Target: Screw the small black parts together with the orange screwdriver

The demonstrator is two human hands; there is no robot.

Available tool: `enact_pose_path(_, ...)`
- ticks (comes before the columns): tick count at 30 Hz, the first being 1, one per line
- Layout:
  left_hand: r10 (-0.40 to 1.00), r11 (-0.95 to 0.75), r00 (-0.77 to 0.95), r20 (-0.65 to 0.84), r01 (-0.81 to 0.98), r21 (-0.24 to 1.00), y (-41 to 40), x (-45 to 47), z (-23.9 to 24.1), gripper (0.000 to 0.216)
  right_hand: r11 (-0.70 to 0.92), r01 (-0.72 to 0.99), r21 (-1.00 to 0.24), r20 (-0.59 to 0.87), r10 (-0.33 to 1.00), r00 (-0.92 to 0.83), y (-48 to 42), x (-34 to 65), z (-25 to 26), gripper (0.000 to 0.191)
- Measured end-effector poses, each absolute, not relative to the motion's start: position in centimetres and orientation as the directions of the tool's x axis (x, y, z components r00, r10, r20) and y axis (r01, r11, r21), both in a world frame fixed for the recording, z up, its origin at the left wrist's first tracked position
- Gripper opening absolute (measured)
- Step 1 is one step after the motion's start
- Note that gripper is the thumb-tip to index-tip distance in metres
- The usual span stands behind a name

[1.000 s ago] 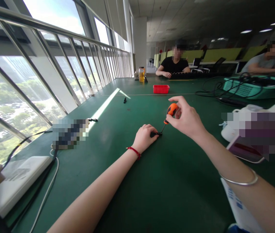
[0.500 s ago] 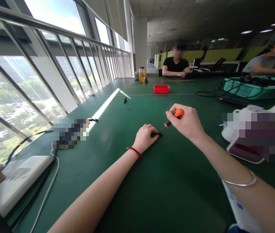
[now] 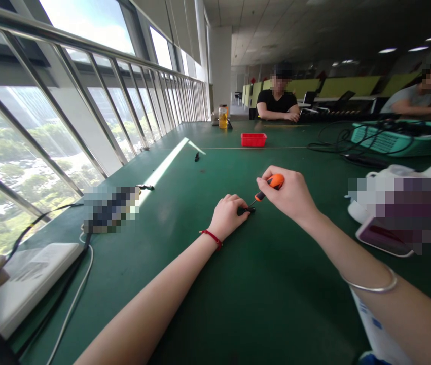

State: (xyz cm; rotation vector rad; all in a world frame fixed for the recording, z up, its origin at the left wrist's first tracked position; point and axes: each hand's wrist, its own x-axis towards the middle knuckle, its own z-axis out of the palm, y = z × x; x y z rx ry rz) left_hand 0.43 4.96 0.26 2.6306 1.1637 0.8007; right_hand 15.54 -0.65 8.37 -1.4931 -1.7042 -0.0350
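Observation:
My left hand (image 3: 229,215) rests on the green table (image 3: 185,284), its fingers pinching a small black part (image 3: 251,210) against the surface. What exactly that part is I cannot tell; the fingers cover much of it. My right hand (image 3: 289,192) grips an orange and black screwdriver (image 3: 275,181) by the handle. The screwdriver slants down to the left, and its shaft reaches the black part beside my left fingertips. Whether the tip sits in a screw is too small to see.
A red tray (image 3: 253,140) stands farther back. Small black pieces (image 3: 196,156) lie to the left of it. At right are a teal basket (image 3: 390,144) with cables and a white object (image 3: 360,208). A white box (image 3: 29,279) and cables lie at left. Two people sit beyond.
My right hand and the screwdriver have shifted slightly left, with the handle a little lower. My left hand and the black part have stayed in place.

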Motion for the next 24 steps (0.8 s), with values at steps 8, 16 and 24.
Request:
enact_pose_path(8, 0.727, -0.683, 0.558, 0.4, 0.646, 0.341, 4.89, 0.46, 0.4, 0.008, 0.259, 0.836, -0.484, 0.571, 0.818, 0.077, -0.79, 15.38, 8.5, 0.022)
enact_pose_path(16, 0.725, -0.685, 0.559, 0.402, 0.643, 0.342, 5.0, 0.4, 0.24, 0.007, 0.255, 0.8, -0.543, 0.552, 0.826, 0.112, -0.89, 15.15, 8.57, 0.03)
enact_pose_path(24, 0.731, -0.68, 0.556, 0.396, 0.644, 0.35, 4.97, 0.48, 0.34, 0.008, 0.144, 0.892, -0.429, 0.559, 0.818, 0.137, -1.21, 14.91, 8.81, 0.039)
